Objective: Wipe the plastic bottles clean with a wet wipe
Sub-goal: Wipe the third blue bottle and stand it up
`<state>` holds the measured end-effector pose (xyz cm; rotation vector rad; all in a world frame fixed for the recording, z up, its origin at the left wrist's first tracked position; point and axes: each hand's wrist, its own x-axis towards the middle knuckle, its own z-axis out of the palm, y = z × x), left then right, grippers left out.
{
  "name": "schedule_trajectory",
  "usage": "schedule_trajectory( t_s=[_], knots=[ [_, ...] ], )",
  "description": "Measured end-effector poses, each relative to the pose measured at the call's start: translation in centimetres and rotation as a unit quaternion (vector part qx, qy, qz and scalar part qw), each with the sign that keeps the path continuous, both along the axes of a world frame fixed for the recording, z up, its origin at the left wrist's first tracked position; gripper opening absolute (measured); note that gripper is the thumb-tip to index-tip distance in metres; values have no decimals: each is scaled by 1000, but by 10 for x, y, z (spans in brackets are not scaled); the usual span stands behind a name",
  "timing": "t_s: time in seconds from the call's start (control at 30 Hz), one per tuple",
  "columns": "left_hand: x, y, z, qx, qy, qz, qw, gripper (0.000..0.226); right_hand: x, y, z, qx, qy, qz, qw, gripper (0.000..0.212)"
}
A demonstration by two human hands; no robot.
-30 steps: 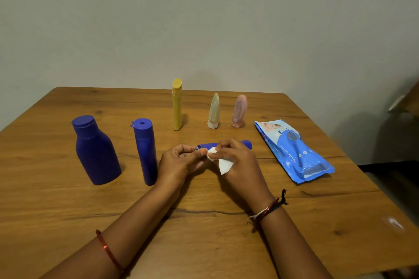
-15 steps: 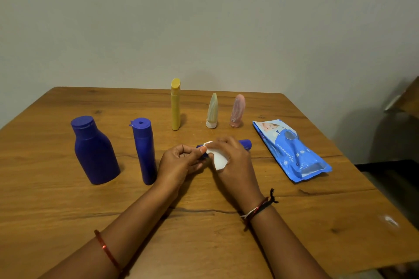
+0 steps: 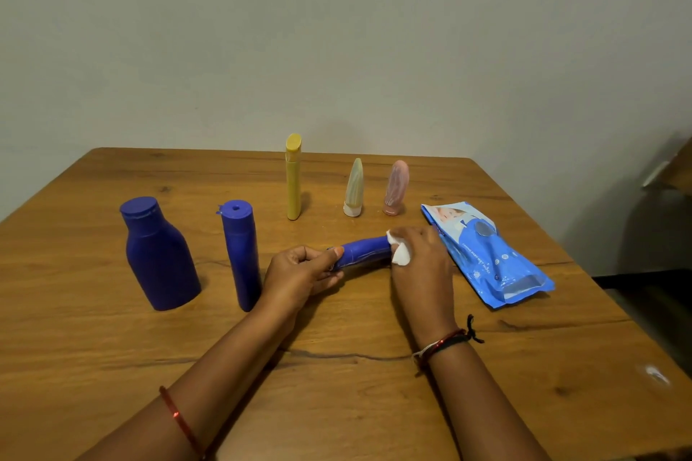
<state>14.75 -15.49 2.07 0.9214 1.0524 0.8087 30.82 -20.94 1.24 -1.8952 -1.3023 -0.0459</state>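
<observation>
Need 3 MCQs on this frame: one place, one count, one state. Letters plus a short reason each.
1. Where does the wet wipes pack lie?
A. On the table's right side, beside the right hand
B. Behind the yellow bottle
C. Between the two standing blue bottles

2. How many bottles and tubes stand upright on the table?
A. Three
B. Five
C. Seven

3. What is the state of the held blue bottle?
A. Standing capped on the table
B. Held sideways between both hands
C. Lying inside the pack

Answers:
1 A: the pack lies flat just right of the right hand.
2 B: wide blue bottle, slim blue bottle, yellow bottle, pale tube and pink tube stand.
3 B: the left hand grips one end, while the right holds the white wipe on the other.
</observation>
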Motion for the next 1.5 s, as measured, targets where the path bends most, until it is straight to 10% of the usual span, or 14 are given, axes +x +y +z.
schedule_trajectory(
  t_s=[0.23, 0.67, 1.0, 1.5],
  knots=[
    [4, 3, -6, -1, 23, 21, 1000, 37, -35, -3, -7, 35, -62, 174, 982, 38],
    [-3, 7, -5, -24, 26, -27, 999, 35, 29, 7, -2, -38, 43, -46, 997, 34],
    [-2, 7, -3, -28, 17, -10, 999, 31, -37, -3, -8, 6, -48, 186, 981, 36],
    [-3, 6, 3, -53, 30, -29, 998, 25, 11, 3, -3, -54, 7, -11, 998, 41]
  ],
)
